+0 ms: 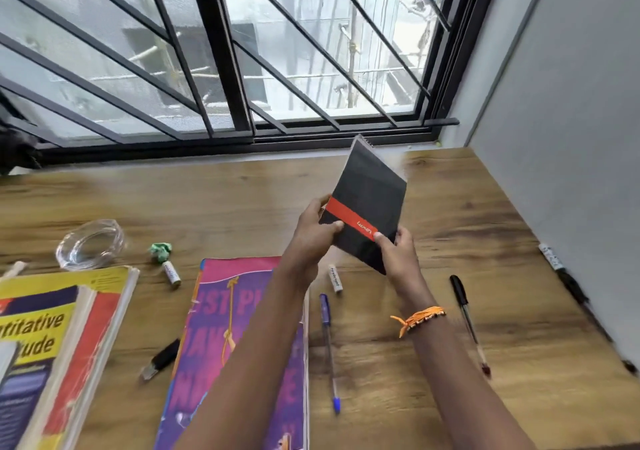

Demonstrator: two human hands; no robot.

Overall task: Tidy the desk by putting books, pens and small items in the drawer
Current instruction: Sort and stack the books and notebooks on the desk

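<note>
Holding a black notebook (369,203) with a red band and spiral top above the wooden desk (450,207), left hand (313,238) gripping its 9 o'clock edge, right hand (398,255) pinching its 5 o'clock corner, tilted, pens (329,345) and books (235,345) below.

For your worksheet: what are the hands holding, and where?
Both hands, left and right, hold the black notebook by its lower edges.

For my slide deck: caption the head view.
Both hands hold a black notebook above a cluttered desk.
</note>
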